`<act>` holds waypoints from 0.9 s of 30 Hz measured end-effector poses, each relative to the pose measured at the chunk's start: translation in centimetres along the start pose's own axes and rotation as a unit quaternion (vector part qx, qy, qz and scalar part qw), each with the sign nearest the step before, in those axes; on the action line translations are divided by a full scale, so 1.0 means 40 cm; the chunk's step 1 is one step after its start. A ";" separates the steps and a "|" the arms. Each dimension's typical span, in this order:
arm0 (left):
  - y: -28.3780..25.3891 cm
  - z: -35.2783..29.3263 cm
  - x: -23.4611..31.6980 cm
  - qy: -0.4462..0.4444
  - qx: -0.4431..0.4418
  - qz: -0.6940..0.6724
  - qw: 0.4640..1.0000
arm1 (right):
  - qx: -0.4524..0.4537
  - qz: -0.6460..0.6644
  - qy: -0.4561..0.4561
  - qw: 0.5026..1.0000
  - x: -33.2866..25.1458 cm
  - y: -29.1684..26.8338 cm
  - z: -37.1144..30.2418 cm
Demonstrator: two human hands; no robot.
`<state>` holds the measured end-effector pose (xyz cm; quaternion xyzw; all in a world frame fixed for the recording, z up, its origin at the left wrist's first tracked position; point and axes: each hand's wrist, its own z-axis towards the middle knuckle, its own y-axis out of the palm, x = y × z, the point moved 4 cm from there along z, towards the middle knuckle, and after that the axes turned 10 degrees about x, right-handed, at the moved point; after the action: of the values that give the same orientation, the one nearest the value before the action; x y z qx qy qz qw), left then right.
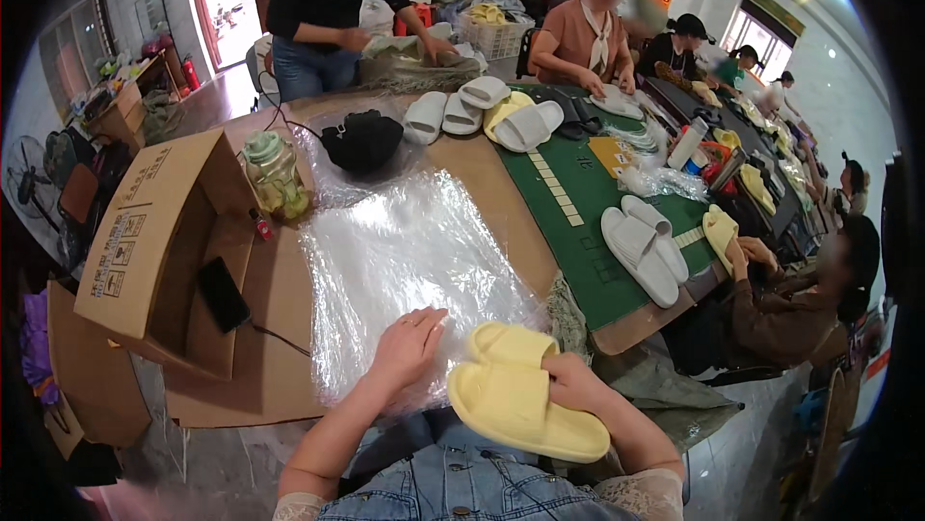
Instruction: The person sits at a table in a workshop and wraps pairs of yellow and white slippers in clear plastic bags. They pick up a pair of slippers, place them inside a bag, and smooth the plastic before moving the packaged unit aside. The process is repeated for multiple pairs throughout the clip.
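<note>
A pair of pale yellow slippers is gripped in my right hand, whose fingers reach in under the straps. The pair hangs just past the table's near edge, in front of my denim top, one slipper partly over the other. My left hand lies flat, fingers stretched out, on a stack of clear plastic bags. Nothing shows in that hand. The shiny stack covers the middle of the cardboard-topped table.
On the left stand an open cardboard box with a phone in it, and a glass jar. A black cap lies behind the bags. Grey slippers rest on the green board. Several people work around the tables.
</note>
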<state>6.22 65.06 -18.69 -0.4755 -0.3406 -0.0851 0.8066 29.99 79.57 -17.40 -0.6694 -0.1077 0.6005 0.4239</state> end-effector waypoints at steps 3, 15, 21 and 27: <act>-0.008 -0.013 0.016 0.060 -0.033 0.028 0.997 | 0.047 -0.123 0.021 0.991 -0.037 -0.010 0.021; -0.055 -0.022 0.150 0.192 -0.038 -0.012 0.981 | 0.061 -0.172 -0.087 0.979 -0.098 0.174 0.164; -0.099 -0.042 0.190 0.199 -0.053 -0.082 0.975 | 0.116 -0.034 -0.083 0.989 -0.077 0.234 0.313; -0.106 -0.067 0.189 0.233 -0.090 -0.123 0.960 | 0.152 -0.114 0.027 0.981 -0.114 0.247 0.465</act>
<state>11.22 62.00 -11.78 -0.4677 -0.1896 -0.3223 0.8009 8.57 78.64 -19.55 -0.5961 -0.0793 0.5395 0.5894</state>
